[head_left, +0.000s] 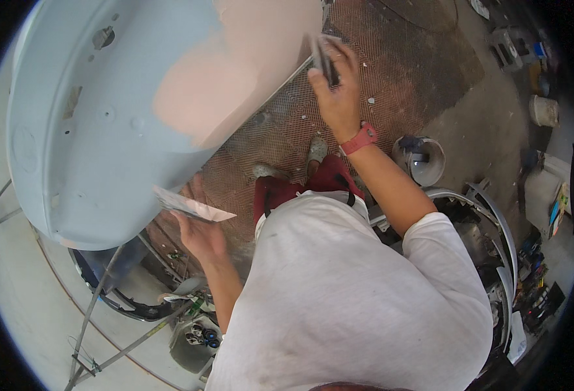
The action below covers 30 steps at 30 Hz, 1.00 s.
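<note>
A large pale blue-grey car body panel [124, 150] fills the upper left, with a broad smear of pink filler [209, 91] along its right side. My right hand [339, 85] is closed on a flat grey putty spreader [323, 62] beside the panel's right edge; motion blurs the tool. Below the panel's lower edge, my left hand [202, 231] holds a thin flat mixing board [199, 207] whose top looks pinkish. The thumb lies along its near side, and the other fingers are partly hidden behind it.
Ribbed reddish-brown matting [391, 85] covers the floor under my feet. A white bucket [427, 163] stands right of my legs. Car bumper parts [505, 241] lie at the right, with another dark bumper [130, 309] at the lower left. Thin metal stand bars [98, 287] run beneath the panel.
</note>
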Tool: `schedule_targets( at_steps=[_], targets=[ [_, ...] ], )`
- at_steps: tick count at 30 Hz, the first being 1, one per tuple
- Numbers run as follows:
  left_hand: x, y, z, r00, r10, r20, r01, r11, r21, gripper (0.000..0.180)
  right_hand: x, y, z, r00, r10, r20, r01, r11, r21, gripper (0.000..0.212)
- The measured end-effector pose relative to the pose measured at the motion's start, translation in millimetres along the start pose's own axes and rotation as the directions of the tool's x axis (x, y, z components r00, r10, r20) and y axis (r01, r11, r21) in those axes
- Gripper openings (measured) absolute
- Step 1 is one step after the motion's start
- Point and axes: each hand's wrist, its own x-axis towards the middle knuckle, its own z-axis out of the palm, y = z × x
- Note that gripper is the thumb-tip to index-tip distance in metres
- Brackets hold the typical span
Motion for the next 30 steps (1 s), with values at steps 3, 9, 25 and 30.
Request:
schedule_targets(
  at_steps=[3,9,25,30],
  targets=[
    [3.8,5.4,-10.1,0.998,-0.047,0.031,0.047,0.999,0.013,0.069,-40.1,-10.7,25.5,0.996,-0.066,0.053,0.066,0.998,-0.010,0.053],
    [15.7,9.7,-47.4,0.971,-0.142,0.194,0.147,0.989,-0.011,0.071,-138.5,-15.0,18.3,0.914,0.246,0.323,-0.256,0.967,-0.011,0.051],
    [105.7,-56.1,-146.0,0.795,-0.412,0.445,0.438,0.898,0.048,0.065,-255.3,-52.6,-72.4,0.647,0.728,-0.226,-0.655,0.683,0.323,0.049],
    [140.2,-82.5,-157.4,0.771,-0.514,0.377,0.515,0.850,0.106,0.063,-262.2,-59.4,-63.0,0.542,0.818,-0.190,-0.650,0.552,0.522,0.050]
  ],
)
